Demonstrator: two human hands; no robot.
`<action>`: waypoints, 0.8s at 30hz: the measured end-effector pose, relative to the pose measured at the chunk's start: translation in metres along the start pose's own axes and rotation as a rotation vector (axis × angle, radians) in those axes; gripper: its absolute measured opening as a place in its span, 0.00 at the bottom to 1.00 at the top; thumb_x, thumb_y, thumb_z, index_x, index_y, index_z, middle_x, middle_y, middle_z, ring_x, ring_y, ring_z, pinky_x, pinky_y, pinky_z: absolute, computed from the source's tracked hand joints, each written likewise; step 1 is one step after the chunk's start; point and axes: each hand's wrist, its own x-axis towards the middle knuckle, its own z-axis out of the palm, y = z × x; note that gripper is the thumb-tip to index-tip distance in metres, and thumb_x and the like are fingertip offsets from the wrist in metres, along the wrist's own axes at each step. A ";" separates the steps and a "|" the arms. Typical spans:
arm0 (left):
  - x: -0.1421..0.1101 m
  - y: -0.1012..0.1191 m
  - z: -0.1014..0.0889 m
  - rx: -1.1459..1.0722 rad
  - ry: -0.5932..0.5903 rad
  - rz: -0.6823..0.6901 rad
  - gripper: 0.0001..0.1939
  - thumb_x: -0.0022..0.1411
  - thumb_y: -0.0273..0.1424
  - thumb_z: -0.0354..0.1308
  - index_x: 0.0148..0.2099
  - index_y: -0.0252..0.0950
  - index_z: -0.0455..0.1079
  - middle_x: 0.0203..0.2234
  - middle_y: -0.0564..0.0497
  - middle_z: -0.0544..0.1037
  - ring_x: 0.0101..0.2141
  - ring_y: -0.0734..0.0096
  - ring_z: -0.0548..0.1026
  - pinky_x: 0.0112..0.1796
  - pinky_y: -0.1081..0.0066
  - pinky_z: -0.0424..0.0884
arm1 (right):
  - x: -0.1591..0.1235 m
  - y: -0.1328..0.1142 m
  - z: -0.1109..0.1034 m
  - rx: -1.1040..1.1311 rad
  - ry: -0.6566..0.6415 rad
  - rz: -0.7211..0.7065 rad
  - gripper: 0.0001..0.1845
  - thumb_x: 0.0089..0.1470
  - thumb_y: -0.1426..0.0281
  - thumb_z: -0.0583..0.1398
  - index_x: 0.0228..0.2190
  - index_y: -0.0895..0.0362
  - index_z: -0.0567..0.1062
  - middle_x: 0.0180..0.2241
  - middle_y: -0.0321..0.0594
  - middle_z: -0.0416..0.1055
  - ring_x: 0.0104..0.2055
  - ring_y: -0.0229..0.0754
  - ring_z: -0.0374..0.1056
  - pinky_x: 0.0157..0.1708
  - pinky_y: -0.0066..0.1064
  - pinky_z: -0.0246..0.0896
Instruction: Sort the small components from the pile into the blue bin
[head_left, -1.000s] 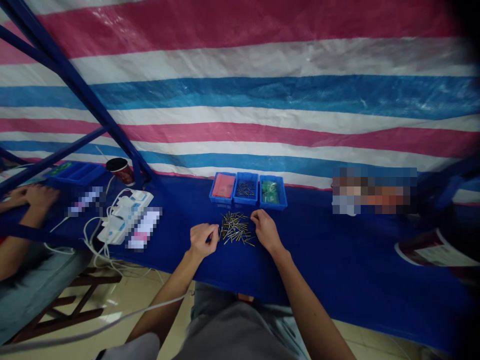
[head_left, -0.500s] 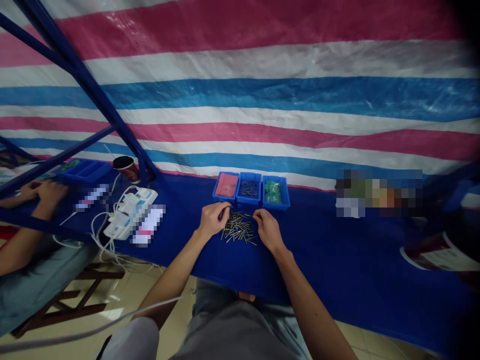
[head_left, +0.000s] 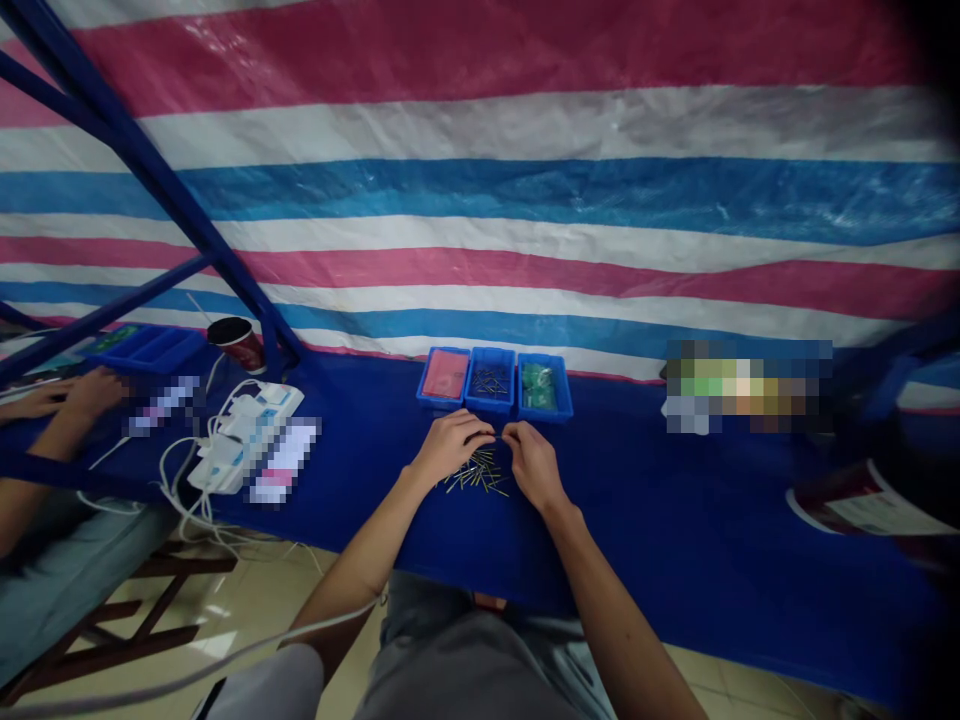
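A pile of thin gold-and-silver metal pins (head_left: 484, 475) lies on the blue table, partly covered by my left hand (head_left: 454, 445). That hand arches over the pile's far left side, its thumb and fingers pinched together. Facing it from the right, my right hand (head_left: 534, 465) is also pinched. The two sets of fingertips nearly meet above the pile. Something thin seems to bridge the small gap, but it is too small to name. Just beyond are three blue bins: one with pink sheets (head_left: 446, 375), one with dark thin pins (head_left: 490, 380), one with green packets (head_left: 538, 388).
To the left, a white power strip (head_left: 247, 435) trails cables beside a blurred phone (head_left: 283, 460). A dark cup (head_left: 238, 342) stands by the blue frame post (head_left: 161, 190). Another person's hands (head_left: 94, 392) rest farther left. A bucket-like container (head_left: 874, 500) sits right.
My left hand has moved right and away from me, from the pile's left side to over its top, meeting my right hand's fingertips. My right hand has hardly moved.
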 end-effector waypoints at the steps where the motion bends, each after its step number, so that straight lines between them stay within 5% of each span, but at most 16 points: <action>1: -0.002 0.000 0.001 -0.010 -0.002 0.005 0.09 0.68 0.35 0.58 0.44 0.38 0.78 0.36 0.49 0.82 0.38 0.68 0.76 0.42 0.68 0.72 | 0.000 -0.001 0.000 -0.009 -0.002 -0.009 0.09 0.67 0.71 0.51 0.37 0.54 0.70 0.34 0.42 0.71 0.38 0.45 0.69 0.40 0.34 0.62; 11: -0.013 0.006 -0.001 -0.047 0.087 0.011 0.08 0.68 0.32 0.57 0.44 0.37 0.78 0.37 0.46 0.81 0.38 0.66 0.76 0.41 0.65 0.74 | -0.002 -0.008 0.001 0.109 0.040 -0.022 0.15 0.70 0.67 0.48 0.51 0.53 0.70 0.41 0.44 0.74 0.44 0.45 0.72 0.46 0.37 0.66; 24: -0.016 0.001 0.004 -0.232 0.127 -0.088 0.06 0.66 0.33 0.60 0.41 0.36 0.77 0.35 0.47 0.81 0.36 0.69 0.77 0.40 0.68 0.74 | -0.001 -0.010 0.004 0.118 -0.038 -0.030 0.13 0.68 0.65 0.53 0.45 0.52 0.76 0.42 0.44 0.75 0.45 0.47 0.72 0.48 0.39 0.67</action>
